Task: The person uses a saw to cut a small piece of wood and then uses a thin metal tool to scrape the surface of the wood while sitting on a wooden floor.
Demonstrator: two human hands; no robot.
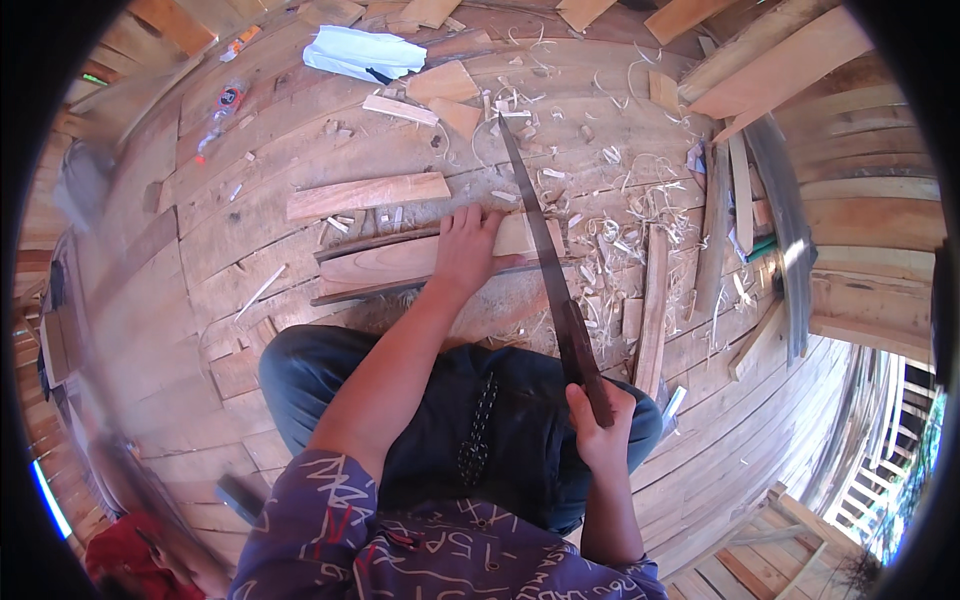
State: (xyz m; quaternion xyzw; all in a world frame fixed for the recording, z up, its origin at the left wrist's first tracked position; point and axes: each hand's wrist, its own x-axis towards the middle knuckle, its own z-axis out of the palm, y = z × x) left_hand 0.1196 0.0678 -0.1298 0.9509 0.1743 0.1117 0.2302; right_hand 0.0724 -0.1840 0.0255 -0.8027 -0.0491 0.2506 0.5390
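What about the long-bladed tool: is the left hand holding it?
No, the right hand grips the long-bladed tool, while the left hand rests on a wooden board.

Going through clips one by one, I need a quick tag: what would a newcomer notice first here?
The long, dark, tapering saw-like tool, gripped in the right hand, slants across the centre. Left of it, the left hand rests on a pale wooden board. Curled, pale wood shavings litter the brown plank floor to the tool's right.

Long blade (526, 190): dark brown. Board (385, 263): pinkish tan. Shavings (655, 208): cream. Sheet (360, 52), near far edge of floor (135, 290): bluish white. Trousers (330, 365): blue-black. Shirt (310, 505): purple, white-and-red scribbles.
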